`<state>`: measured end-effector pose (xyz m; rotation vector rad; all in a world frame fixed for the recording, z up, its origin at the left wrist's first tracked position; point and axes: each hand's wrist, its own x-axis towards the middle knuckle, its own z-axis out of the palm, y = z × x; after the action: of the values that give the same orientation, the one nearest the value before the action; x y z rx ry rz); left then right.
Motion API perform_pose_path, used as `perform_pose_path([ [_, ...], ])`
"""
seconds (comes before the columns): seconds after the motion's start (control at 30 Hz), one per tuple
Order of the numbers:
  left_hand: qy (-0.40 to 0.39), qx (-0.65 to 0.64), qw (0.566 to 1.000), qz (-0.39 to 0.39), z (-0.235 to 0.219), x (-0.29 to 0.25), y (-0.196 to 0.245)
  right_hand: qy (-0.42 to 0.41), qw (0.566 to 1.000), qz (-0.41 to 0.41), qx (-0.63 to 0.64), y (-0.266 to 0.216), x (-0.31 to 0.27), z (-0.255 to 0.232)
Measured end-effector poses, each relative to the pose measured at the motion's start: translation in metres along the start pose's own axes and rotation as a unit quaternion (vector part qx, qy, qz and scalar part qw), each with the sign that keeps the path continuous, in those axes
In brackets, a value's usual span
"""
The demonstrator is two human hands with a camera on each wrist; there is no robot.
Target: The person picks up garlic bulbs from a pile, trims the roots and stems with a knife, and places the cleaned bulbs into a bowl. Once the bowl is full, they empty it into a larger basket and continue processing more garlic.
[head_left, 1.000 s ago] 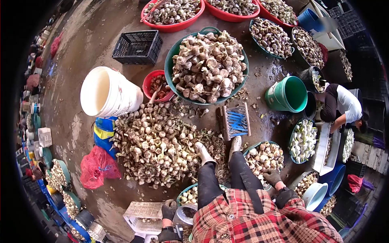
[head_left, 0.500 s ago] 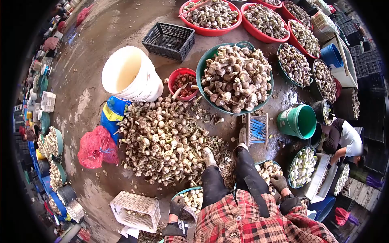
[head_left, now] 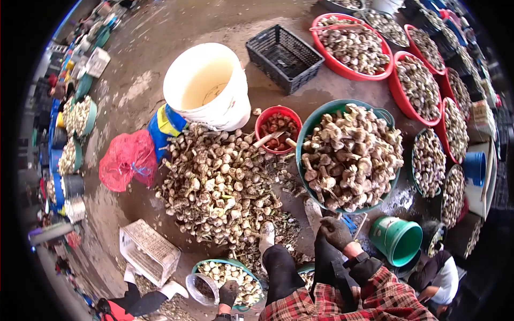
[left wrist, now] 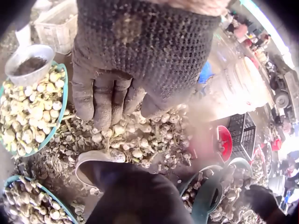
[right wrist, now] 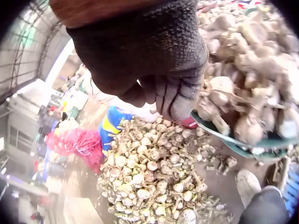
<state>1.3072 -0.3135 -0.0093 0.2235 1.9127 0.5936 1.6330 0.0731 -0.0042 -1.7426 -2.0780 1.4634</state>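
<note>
My gloved left hand hangs over a green-rimmed tub of pale garlic bulbs, beside a clear plastic bowl. In the left wrist view its fingers droop loosely with nothing in them. Just at the near edge of a big green tub, heaped with garlic bulbs, is my gloved right hand. Its fingers curl loosely, and no object shows in them. A large pile of stemmed garlic covers the floor ahead of my feet.
Behind the pile stand a white bucket and a small red basin. A black crate lies beyond. On the right are a green bucket and a bent-over person. A red mesh bag sits left.
The view has swung rightward and closer to the big tub. My right hand has moved forward from beside my thigh to the tub's edge. The left hand stays low by the tub of pale garlic.
</note>
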Motion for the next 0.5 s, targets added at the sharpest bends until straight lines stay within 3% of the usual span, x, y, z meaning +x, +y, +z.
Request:
perform_pose_path([
  [0.03, 0.041, 0.095, 0.995, 0.010, 0.010, 0.006, -0.039, -0.023, 0.999, -0.028, -0.033, -0.005, 0.035, 0.003],
  [0.07, 0.067, 0.102, 0.992, 0.021, 0.025, 0.001, -0.048, -0.044, 0.995, -0.054, -0.066, -0.008, 0.068, 0.007],
  [0.13, 0.089, 0.160, 0.983, 0.012, 0.053, -0.020, -0.004, -0.057, 0.988, -0.114, -0.088, -0.027, 0.118, 0.009],
  [0.2, 0.144, 0.220, 0.964, 0.047, 0.075, -0.033, 0.011, -0.095, 0.979, -0.144, -0.107, -0.040, 0.156, 0.015],
  [0.23, 0.168, 0.172, 0.969, 0.059, 0.084, -0.039, -0.001, -0.104, 0.973, -0.165, -0.122, -0.041, 0.174, 0.023],
  [0.3, 0.162, 0.190, 0.968, 0.013, 0.093, -0.052, 0.008, -0.085, 0.966, -0.209, -0.128, -0.040, 0.199, 0.033],
  [0.37, 0.191, 0.182, 0.965, -0.008, 0.104, -0.055, -0.004, -0.092, 0.963, -0.150, -0.203, -0.054, 0.219, 0.039],
  [0.47, 0.207, 0.098, 0.972, -0.048, 0.123, -0.050, -0.033, -0.095, 0.957, -0.159, -0.223, -0.044, 0.264, 0.064],
  [0.5, 0.203, 0.110, 0.971, -0.065, 0.127, -0.048, -0.033, -0.071, 0.948, -0.212, -0.225, -0.043, 0.279, 0.077],
])
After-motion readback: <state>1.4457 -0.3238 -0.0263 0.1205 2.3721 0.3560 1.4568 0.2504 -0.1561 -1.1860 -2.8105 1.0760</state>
